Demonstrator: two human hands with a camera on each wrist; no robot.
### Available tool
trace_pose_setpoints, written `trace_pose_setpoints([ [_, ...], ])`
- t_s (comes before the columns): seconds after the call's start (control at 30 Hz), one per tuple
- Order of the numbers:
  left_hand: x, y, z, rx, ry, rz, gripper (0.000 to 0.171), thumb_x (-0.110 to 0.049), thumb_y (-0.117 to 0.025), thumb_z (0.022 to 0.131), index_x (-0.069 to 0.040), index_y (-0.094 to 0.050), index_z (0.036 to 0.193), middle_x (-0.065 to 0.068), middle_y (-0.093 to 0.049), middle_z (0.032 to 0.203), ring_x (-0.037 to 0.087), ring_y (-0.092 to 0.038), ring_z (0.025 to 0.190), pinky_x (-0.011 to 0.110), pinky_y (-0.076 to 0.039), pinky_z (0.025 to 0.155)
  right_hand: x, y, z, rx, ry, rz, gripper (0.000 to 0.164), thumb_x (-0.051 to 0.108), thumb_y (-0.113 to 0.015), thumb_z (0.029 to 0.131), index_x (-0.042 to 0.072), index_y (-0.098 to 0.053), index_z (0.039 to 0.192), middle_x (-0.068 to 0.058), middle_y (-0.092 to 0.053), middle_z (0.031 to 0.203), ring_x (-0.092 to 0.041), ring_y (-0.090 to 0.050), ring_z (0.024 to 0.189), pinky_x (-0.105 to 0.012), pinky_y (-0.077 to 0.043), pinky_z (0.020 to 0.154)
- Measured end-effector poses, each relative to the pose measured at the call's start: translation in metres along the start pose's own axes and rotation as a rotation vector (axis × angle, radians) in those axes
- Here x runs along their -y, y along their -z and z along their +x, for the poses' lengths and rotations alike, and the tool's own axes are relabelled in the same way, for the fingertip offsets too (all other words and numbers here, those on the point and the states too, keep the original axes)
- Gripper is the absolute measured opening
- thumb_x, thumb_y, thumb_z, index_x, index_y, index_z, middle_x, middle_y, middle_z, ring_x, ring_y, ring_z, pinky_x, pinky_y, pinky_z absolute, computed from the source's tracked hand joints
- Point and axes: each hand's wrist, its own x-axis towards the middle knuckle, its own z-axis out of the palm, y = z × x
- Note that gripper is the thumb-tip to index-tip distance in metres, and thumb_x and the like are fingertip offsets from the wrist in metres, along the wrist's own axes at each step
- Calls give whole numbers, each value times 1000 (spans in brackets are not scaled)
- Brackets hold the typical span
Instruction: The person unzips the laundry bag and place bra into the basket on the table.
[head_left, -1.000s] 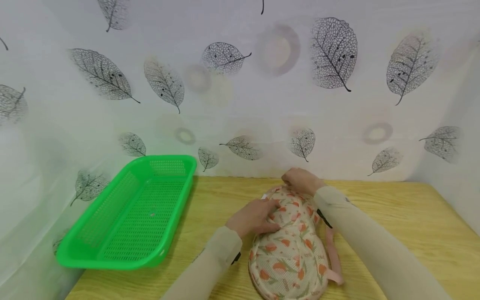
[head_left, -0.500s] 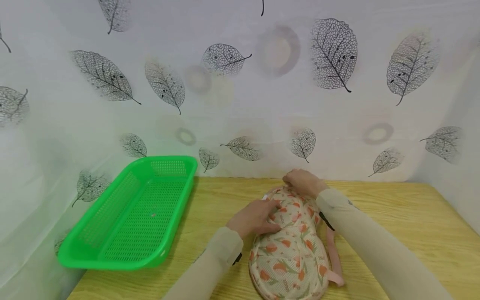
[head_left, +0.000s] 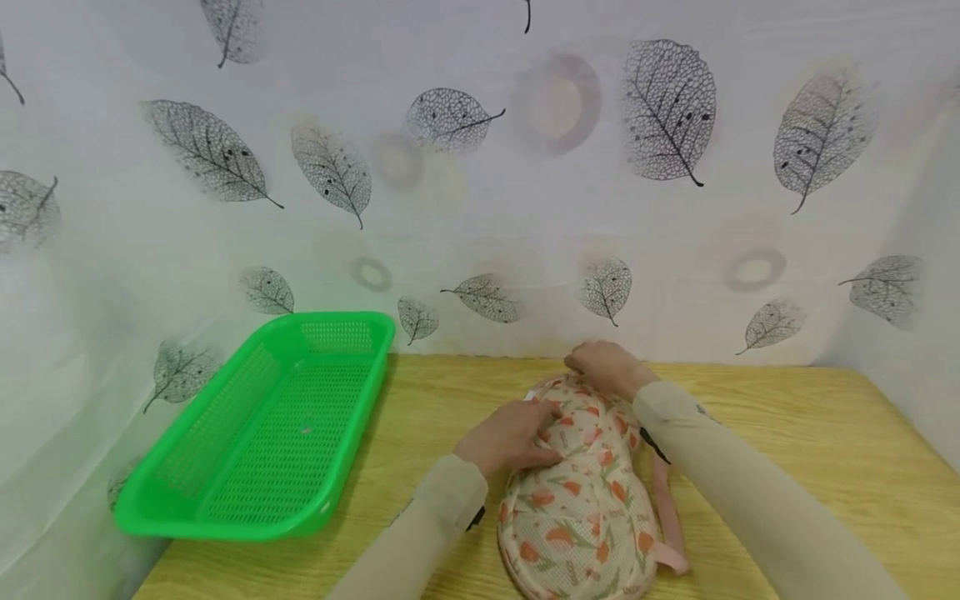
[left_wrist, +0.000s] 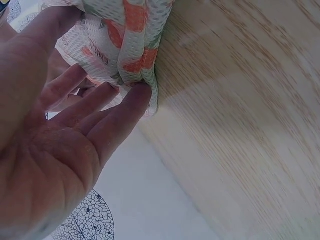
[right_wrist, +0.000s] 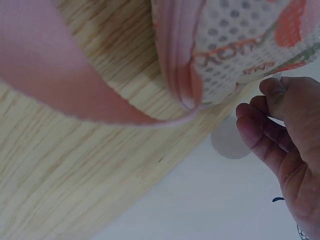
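A rounded, waisted mesh pad (head_left: 573,508) with orange tulip print lies lengthwise on the table. It has pink edging and a pink strap (head_left: 667,512) along its right side. My left hand (head_left: 506,437) rests on its narrower far half, fingers spread and fairly straight. In the left wrist view its fingertips (left_wrist: 140,92) touch the bunched fabric. At the far end, my right hand (head_left: 603,365) pinches the pad's edge between thumb and fingers. The right wrist view shows a small pale bit at the thumb tip; its kind is unclear.
A green perforated plastic basket (head_left: 330,492) stands on the left. The wood-grain table (head_left: 810,442) runs back to a white leaf-print sheet (head_left: 525,208), which also hangs at the sides.
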Motion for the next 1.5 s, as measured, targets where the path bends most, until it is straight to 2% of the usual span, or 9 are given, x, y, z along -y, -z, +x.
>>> trace_pose_setpoints([
  [0.17,1,1,2,5,17,16,53,-41,-76,93,-21,-58,139,-2,-68,112,9,-62,93,28,-54,89,1,-3,1,-19,6,28,18,9,-75,92,14,-63,79,-1,-63,75,-17,-58,65,-34,-51,61],
  [0.3,3,3,4,24,53,-5,57,-45,-80,87,-26,-57,135,2,-61,125,15,-61,102,33,-54,91,3,-6,0,-30,7,63,19,5,-74,92,13,-63,78,0,-63,74,-15,-56,64,-31,-49,61],
  [0.43,10,2,8,47,84,-28,80,-55,-80,83,-24,-45,149,6,-49,153,24,-56,130,40,-51,105,3,-6,-2,-44,3,72,18,4,-77,89,13,-65,79,0,-63,73,-13,-56,63,-29,-49,60],
  [0.6,20,1,13,93,128,-5,113,-70,-75,79,-18,-22,165,3,-41,163,23,-48,144,40,-45,115,3,-4,-1,-53,-3,107,16,7,-81,86,13,-67,81,1,-64,75,-13,-57,67,-30,-51,63],
  [0.77,20,-1,15,88,151,79,112,-81,-67,76,-18,-31,162,2,-47,159,23,-53,140,39,-47,112,6,0,1,-60,-1,95,17,7,-84,82,11,-68,84,-1,-66,79,-16,-62,71,-34,-55,67],
  [0.93,12,2,16,82,169,132,105,-82,-67,76,-14,-46,153,4,-58,149,21,-61,130,37,-53,104,7,0,1,-54,-12,71,13,11,-80,89,11,-67,85,-3,-67,80,-19,-64,73,-36,-56,68],
  [1.1,9,4,17,96,172,145,108,-82,-66,77,-13,-42,157,5,-56,152,20,-59,133,36,-52,106,2,-3,-1,-56,-46,108,13,13,-72,95,11,-67,83,-4,-67,79,-22,-66,73,-38,-56,70],
  [1.33,12,4,19,101,170,117,109,-79,-69,77,-13,-39,158,6,-55,153,21,-57,136,37,-49,110,-9,-5,-9,-47,-93,186,17,13,-71,96,12,-65,80,-3,-65,76,-20,-63,71,-38,-51,68],
  [1.5,13,5,21,98,163,98,110,-77,-72,76,-13,-37,159,6,-56,151,22,-60,132,37,-51,107,-11,-1,-16,-41,-89,208,14,6,-68,96,11,-67,84,-2,-65,77,-17,-61,71,-35,-49,67],
])
